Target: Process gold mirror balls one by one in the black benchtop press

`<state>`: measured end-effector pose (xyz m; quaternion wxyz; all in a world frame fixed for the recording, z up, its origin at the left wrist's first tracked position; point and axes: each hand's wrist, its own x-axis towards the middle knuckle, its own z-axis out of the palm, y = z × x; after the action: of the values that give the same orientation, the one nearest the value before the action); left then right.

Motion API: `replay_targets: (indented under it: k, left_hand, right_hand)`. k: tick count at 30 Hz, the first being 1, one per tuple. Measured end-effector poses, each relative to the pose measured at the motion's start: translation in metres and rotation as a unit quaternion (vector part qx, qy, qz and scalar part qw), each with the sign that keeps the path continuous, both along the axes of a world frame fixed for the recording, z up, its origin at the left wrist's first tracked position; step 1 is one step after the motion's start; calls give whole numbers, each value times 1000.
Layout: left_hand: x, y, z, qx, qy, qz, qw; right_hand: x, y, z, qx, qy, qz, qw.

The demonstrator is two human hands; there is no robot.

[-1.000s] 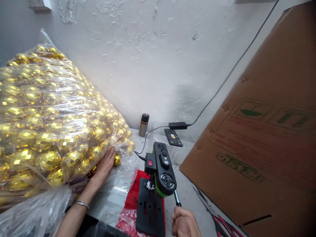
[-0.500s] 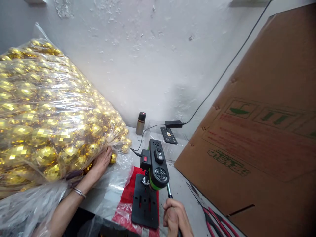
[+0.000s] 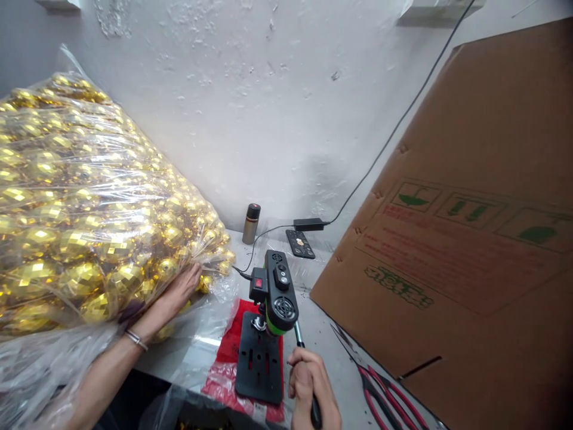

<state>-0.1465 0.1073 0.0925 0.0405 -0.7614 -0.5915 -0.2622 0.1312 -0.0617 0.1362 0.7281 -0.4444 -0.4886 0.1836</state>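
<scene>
A clear plastic bag full of shiny gold faceted balls [image 3: 102, 221] fills the left side. My left hand [image 3: 181, 289] reaches to the gathered plastic at its lower right edge, beside some gold balls; its fingertips are partly hidden, so its grasp is unclear. My right hand [image 3: 311, 385] is wrapped round the black-ended lever [image 3: 299, 334] of a small black and green machine [image 3: 282, 292]. That machine stands on a black slotted base plate [image 3: 259, 364], over a red plastic sheet [image 3: 224, 370].
Large red-handled scissors [image 3: 380, 391] lie at the lower right, beside a big cardboard box [image 3: 470, 239]. Behind the machine are a bottle [image 3: 251, 226], a black power adapter [image 3: 308, 224] with its cable, and a dark phone [image 3: 299, 244].
The view has shifted slightly, showing more of the box. My left hand has moved a little, and a gold ball shows below its wrist. My right hand stays on the lever.
</scene>
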Motion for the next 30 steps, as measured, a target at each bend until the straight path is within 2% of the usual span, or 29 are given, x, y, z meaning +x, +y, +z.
replay_targets:
  k: [4,6,7,8,10,11,12,13,14,16,19,22,26,30]
  left_hand:
    - [12,-17,19,-45,-77,-33,995]
    - [25,-36,21,-96,-200,-46,974]
    - [33,-47,19,-139,-310,-53,939]
    - [43,-58,16,-191,-438,-62,876]
    - [64,-80,6,-258,-640,-60,721]
    - [75,-90,0,-280,-700,-52,655]
    - [85,-98,-6,-297,-740,-41,602]
    - [94,-104,-12,-313,-765,-30,562]
    - [102,-108,-18,-329,-777,-20,537]
    - [115,-113,-27,-353,-782,-3,514]
    - [125,-113,-41,-352,-771,21,530]
    - [132,-112,-55,-347,-731,15,587]
    - [140,-111,-66,-352,-615,-6,705]
    - [146,-110,-64,-274,-467,-59,839]
  right_hand:
    - [1,-1,0,-15,7,-1,1000]
    - [1,-1,1,-21,7,0,1000]
    - [2,-1,2,-23,4,0,1000]
    - [3,-1,3,-26,0,-2,1000]
    - [7,1,7,-26,-19,-6,999]
    - [11,2,9,-19,-40,-4,999]
    - [14,3,12,-6,-68,-1,998]
    - [17,5,16,9,-99,5,995]
    - [21,6,20,24,-129,10,991]
    - [25,8,28,38,-165,12,985]
    - [27,9,37,40,-182,3,983]
    - [27,9,38,44,-195,6,980]
    - [27,9,34,50,-205,7,977]
    - [28,8,30,51,-213,6,976]
